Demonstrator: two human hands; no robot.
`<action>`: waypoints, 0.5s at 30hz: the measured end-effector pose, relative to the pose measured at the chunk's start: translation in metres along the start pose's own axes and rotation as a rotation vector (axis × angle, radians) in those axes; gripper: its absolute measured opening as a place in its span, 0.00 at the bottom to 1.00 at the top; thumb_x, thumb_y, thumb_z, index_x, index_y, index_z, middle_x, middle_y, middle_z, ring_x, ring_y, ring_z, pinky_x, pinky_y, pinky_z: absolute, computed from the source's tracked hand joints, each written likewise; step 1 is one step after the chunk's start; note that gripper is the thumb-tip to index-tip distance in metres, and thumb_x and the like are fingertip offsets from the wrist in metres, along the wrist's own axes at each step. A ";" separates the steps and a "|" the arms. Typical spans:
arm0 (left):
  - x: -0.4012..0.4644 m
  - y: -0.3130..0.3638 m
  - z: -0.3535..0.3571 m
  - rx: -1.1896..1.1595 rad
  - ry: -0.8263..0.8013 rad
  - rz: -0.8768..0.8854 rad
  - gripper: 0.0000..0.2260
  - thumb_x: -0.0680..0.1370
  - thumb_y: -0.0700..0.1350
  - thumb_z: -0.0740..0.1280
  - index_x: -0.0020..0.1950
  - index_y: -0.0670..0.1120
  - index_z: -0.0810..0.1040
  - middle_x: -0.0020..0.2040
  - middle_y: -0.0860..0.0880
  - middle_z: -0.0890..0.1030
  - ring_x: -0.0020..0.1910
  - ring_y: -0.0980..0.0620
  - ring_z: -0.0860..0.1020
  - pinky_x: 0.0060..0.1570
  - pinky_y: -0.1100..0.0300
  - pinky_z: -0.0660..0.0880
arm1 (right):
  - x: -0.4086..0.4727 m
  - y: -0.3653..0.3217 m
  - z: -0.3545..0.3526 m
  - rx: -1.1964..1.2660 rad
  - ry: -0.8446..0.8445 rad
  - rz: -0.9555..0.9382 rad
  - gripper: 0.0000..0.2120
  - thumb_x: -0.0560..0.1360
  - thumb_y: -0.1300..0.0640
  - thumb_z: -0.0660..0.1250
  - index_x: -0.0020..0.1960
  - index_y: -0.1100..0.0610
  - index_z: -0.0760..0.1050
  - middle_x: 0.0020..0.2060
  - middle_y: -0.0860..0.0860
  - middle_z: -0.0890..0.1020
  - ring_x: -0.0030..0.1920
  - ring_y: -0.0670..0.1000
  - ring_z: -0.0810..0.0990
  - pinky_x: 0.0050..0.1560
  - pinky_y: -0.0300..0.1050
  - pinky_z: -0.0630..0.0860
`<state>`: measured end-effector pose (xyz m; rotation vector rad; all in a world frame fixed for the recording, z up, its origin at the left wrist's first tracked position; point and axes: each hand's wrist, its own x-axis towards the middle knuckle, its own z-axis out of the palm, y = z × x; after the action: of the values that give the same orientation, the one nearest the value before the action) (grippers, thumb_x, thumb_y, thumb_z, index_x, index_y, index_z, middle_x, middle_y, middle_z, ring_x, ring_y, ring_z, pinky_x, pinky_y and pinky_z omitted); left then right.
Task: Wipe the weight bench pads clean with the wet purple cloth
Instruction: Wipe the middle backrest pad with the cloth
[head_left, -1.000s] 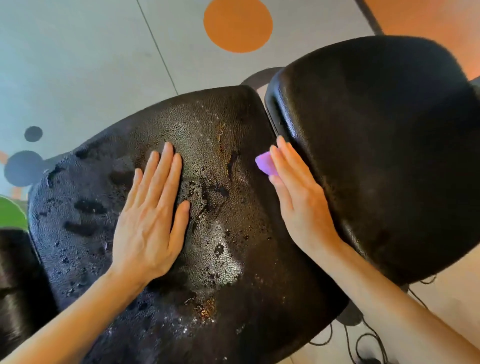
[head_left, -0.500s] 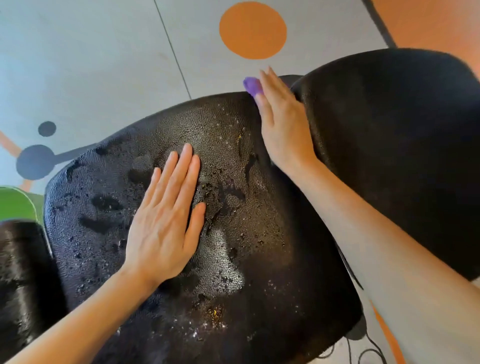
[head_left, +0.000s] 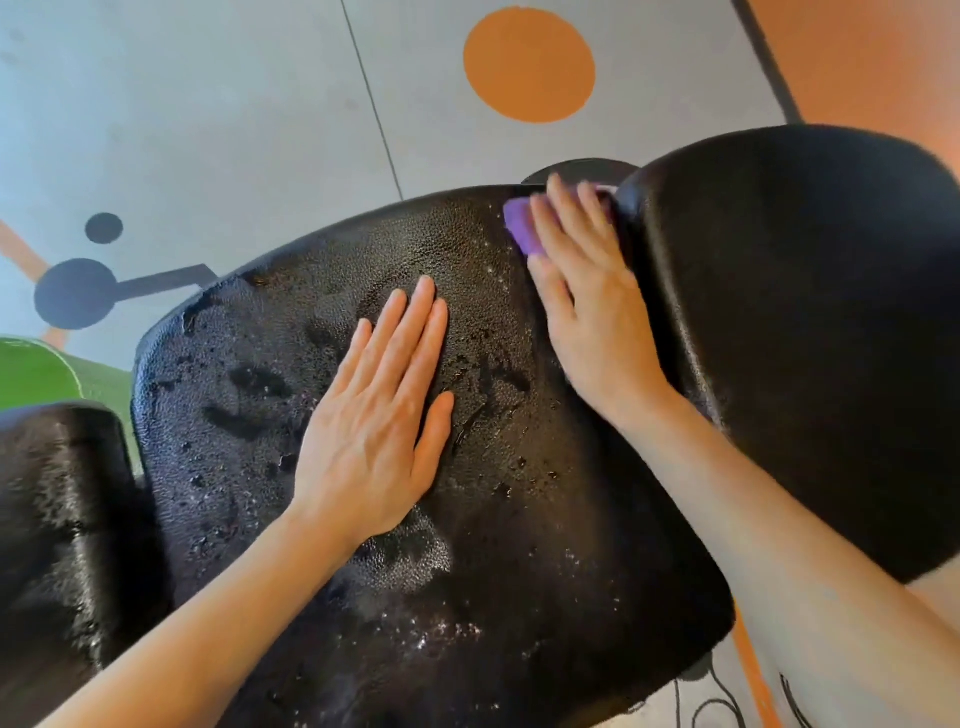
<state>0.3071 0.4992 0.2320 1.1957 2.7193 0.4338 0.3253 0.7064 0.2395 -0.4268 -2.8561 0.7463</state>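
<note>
1. The floor (head_left: 208, 104) fills the far background: grey, with an orange circle (head_left: 529, 65) beyond the hands and dark round marks off to the left.
2. The centre pad (head_left: 519, 571) of the weight bench is the widest black surface, pebbled and beaded with water, with dark smeared patches around and to the left of the flat left palm.
3. The right pad (head_left: 805, 338) rises just beside the right hand, its inner edge touching the outer side of that hand; its surface looks duller and drier.
4. A third black pad (head_left: 57, 519) sits at the lower left, well apart from both hands.
5. The left hand (head_left: 379, 421) lies flat and spread on the centre pad, fingers together and extended, gripping nothing.
6. The right hand (head_left: 587, 301) presses down at the far corner of the centre pad, in the gap against the right pad, fingers laid over the cloth and pinning it to the pad.
7. The purple cloth (head_left: 519, 228) shows only under and to the left of the right fingertips; the rest is hidden beneath the hand.
</note>
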 end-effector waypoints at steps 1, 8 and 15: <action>0.000 0.000 0.000 -0.006 -0.001 -0.001 0.28 0.84 0.53 0.50 0.81 0.44 0.48 0.82 0.47 0.47 0.81 0.49 0.45 0.80 0.52 0.45 | -0.038 -0.002 -0.003 -0.029 -0.035 -0.021 0.22 0.83 0.56 0.54 0.76 0.57 0.61 0.77 0.52 0.60 0.79 0.52 0.53 0.79 0.50 0.51; -0.001 -0.001 0.002 -0.005 0.010 0.006 0.28 0.84 0.53 0.51 0.81 0.44 0.47 0.82 0.47 0.46 0.81 0.49 0.45 0.80 0.50 0.47 | 0.064 -0.002 0.003 -0.149 0.041 -0.009 0.21 0.83 0.49 0.52 0.73 0.53 0.67 0.74 0.49 0.68 0.77 0.55 0.59 0.77 0.57 0.49; 0.000 -0.002 0.002 -0.010 0.020 -0.012 0.29 0.83 0.52 0.51 0.81 0.43 0.48 0.82 0.46 0.46 0.81 0.49 0.45 0.80 0.50 0.49 | -0.031 -0.002 0.001 -0.104 -0.059 -0.150 0.21 0.83 0.54 0.54 0.76 0.56 0.62 0.76 0.51 0.63 0.78 0.53 0.56 0.78 0.53 0.55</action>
<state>0.3065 0.4984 0.2299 1.1781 2.7360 0.4604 0.3545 0.6947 0.2374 -0.2039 -2.9505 0.5951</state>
